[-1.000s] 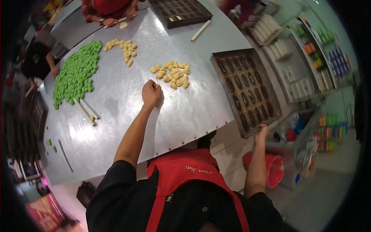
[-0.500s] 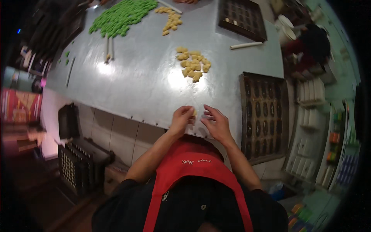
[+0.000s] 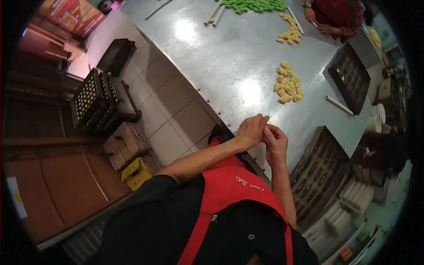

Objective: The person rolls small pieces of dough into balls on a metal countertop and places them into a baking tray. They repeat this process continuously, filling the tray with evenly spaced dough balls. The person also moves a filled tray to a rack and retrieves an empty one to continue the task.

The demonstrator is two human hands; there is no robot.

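My left hand (image 3: pixel 251 130) and my right hand (image 3: pixel 276 142) meet over the near edge of the metal table (image 3: pixel 216 62). Both have their fingers closed, with the fingertips pressed against each other. Whatever lies between them now is hidden; a small pale yellow dough piece showed at my left fingers a moment earlier. Just beyond my hands lies a loose cluster of yellow dough pieces (image 3: pixel 288 84). Farther off is a second group of yellow dough pieces (image 3: pixel 289 30), beside a heap of green dough pieces (image 3: pixel 254 5).
At my right a dark moulded tray (image 3: pixel 316 172) leans at the table edge; another tray (image 3: pixel 351 77) lies farther back near a white rod (image 3: pixel 339 105). A co-worker's hands (image 3: pixel 320 26) are at the far side. Stacked trays (image 3: pixel 95 99) stand on the left floor.
My view has turned, so the table now sits farther right and slanted. My hands, apart before with the right fingers spread, have come together and closed at the fingertips.
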